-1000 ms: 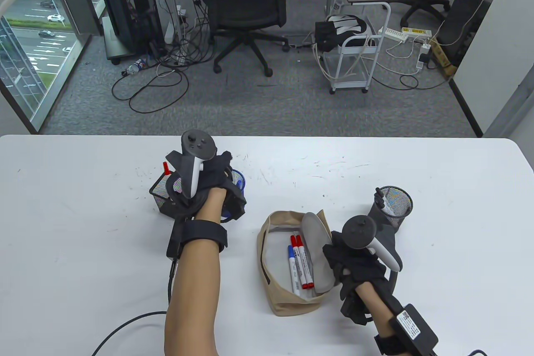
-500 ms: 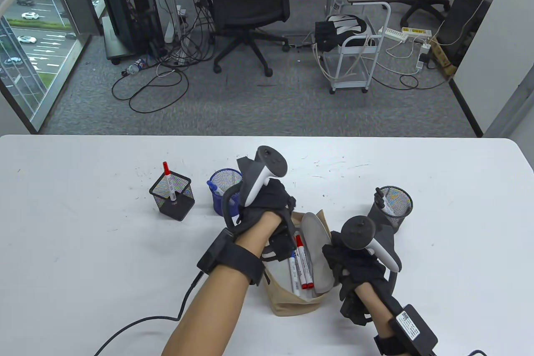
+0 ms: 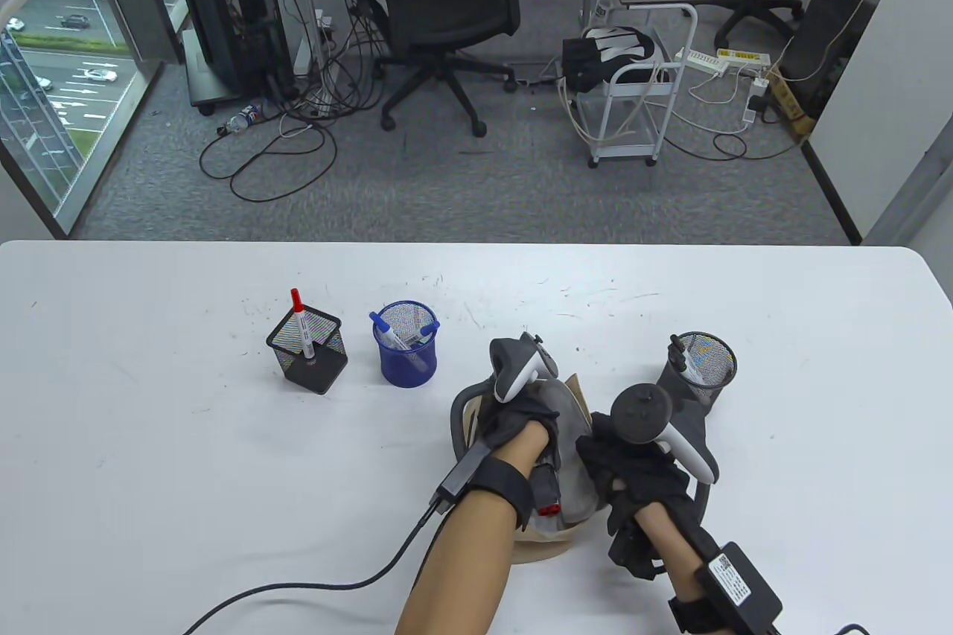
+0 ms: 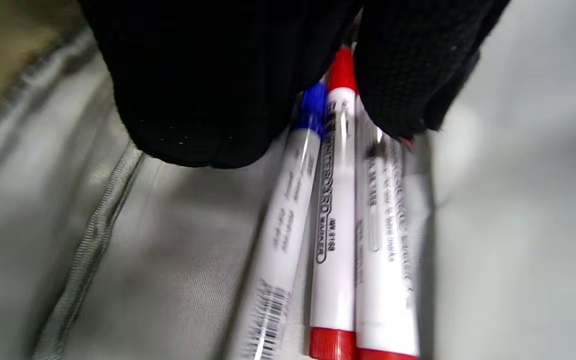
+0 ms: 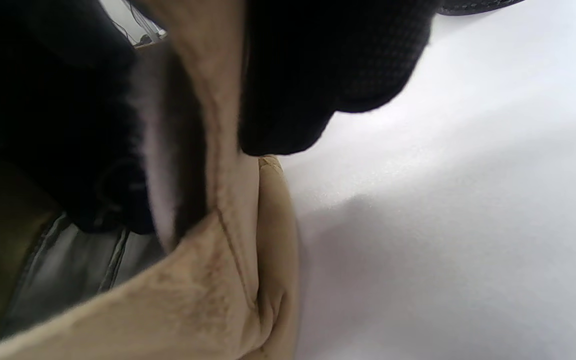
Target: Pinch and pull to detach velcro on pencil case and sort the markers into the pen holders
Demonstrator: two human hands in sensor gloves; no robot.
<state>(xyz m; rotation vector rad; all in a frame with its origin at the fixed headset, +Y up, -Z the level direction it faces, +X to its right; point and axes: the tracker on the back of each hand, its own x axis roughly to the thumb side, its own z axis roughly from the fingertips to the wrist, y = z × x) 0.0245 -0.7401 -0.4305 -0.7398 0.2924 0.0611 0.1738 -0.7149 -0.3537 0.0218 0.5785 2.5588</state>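
The beige pencil case [image 3: 540, 551] lies open at the table's front middle, its grey-lined flap [image 3: 569, 412] turned up. My left hand [image 3: 521, 426] reaches inside it. In the left wrist view its fingers [image 4: 208, 100] and thumb [image 4: 408, 75] close on the cap end of a red marker [image 4: 335, 225], which lies between a blue marker [image 4: 288, 200] and another red marker [image 4: 385, 250]. My right hand [image 3: 622, 467] pinches the case's right edge [image 5: 218, 125]. A black square holder [image 3: 309, 352] holds a red marker [image 3: 299, 318]. A blue holder [image 3: 407, 356] holds blue markers. A black round holder [image 3: 703, 363] holds a black marker [image 3: 679, 354].
A black cable [image 3: 298, 586] runs from my left wrist over the white table [image 3: 149, 441] to the front edge. The three holders stand in a row behind the case. An office chair [image 3: 447, 2] and cables are on the floor beyond the table's far edge.
My left hand left the blue holder, where a second blue marker now stands, and went right and down into the case onto the markers. The right hand kept its hold.
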